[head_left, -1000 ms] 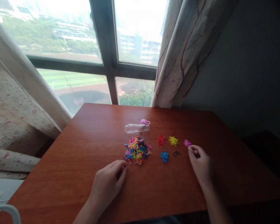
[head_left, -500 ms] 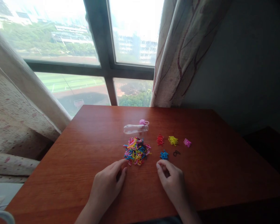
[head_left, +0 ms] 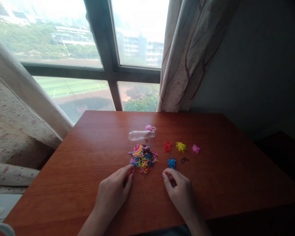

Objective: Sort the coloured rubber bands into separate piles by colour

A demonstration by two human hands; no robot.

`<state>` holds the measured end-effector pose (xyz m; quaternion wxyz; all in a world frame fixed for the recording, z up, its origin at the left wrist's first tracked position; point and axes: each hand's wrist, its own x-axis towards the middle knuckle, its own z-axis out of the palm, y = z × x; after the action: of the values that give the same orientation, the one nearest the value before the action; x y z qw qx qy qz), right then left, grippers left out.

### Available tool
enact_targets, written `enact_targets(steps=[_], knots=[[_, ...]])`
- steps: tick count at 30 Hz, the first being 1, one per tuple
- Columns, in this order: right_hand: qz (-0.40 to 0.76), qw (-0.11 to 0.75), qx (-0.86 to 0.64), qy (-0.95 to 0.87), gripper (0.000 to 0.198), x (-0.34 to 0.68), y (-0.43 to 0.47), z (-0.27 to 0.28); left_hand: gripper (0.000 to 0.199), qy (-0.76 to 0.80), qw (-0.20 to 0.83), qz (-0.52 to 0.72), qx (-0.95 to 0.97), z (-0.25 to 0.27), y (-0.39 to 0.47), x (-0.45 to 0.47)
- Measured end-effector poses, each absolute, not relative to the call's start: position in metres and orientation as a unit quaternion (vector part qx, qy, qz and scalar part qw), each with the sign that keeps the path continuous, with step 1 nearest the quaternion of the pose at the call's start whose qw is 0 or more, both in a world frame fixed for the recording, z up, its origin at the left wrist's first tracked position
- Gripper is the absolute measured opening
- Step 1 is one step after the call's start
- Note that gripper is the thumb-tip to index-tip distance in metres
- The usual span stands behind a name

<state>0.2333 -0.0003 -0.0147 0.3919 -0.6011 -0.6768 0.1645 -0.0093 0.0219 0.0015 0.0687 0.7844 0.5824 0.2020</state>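
Observation:
A mixed heap of small coloured loops [head_left: 144, 159], looking like elastic bands, lies on the wooden table. My left hand [head_left: 116, 186] rests at its near left edge, index fingertip against the heap, the thumb a little apart from it. A pink loop shows by that fingertip; I cannot tell if it is held. My right hand [head_left: 179, 186] is closed, thumb and index fingertip together, just below a small blue pile [head_left: 171, 162]. Anything inside that pinch is hidden. Red loops [head_left: 167, 146], yellow loops [head_left: 181, 147], pink loops [head_left: 196, 149] and black loops [head_left: 184, 160] lie in separate groups.
Behind the heap a clear plastic bottle [head_left: 141, 135] lies on its side, with a pink cap-like piece [head_left: 150, 127] beside its mouth. The brown table [head_left: 100, 141] reaches to the window [head_left: 110, 73], which has curtains [head_left: 179, 65] on both sides.
The whole view has shifted slightly left. My right hand has moved a little left, and a pink loop now shows at my left fingertip. The piles look the same.

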Motion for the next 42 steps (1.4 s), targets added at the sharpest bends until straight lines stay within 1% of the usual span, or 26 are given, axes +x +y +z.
enact_targets(steps=[8, 19, 24, 32, 39, 42], knots=[[0.179, 0.387, -0.597, -0.679, 0.022, 0.234, 0.0, -0.018, 0.022, 0.567, 0.081, 0.218, 0.79, 0.002, 0.021, -0.009], [0.179, 0.385, -0.598, -0.68, 0.023, 0.234, 0.0, -0.016, 0.019, 0.565, 0.102, 0.206, 0.792, 0.007, 0.017, -0.007], [0.19, 0.387, -0.596, -0.678, 0.022, 0.234, 0.0, -0.018, 0.019, 0.588, 0.082, 0.174, 0.785, 0.006, 0.017, -0.002], [0.184, 0.384, -0.596, -0.681, 0.022, 0.234, 0.0, -0.016, 0.019, 0.579, 0.07, 0.205, 0.786, 0.004, 0.013, -0.003], [0.155, 0.392, -0.592, -0.687, 0.02, 0.232, 0.001, -0.013, 0.016, 0.613, 0.056, 0.186, 0.766, 0.004, 0.015, 0.003], [0.157, 0.392, -0.593, -0.686, 0.02, 0.232, 0.0, -0.013, 0.018, 0.606, 0.045, 0.2, 0.768, 0.002, 0.015, 0.003]])
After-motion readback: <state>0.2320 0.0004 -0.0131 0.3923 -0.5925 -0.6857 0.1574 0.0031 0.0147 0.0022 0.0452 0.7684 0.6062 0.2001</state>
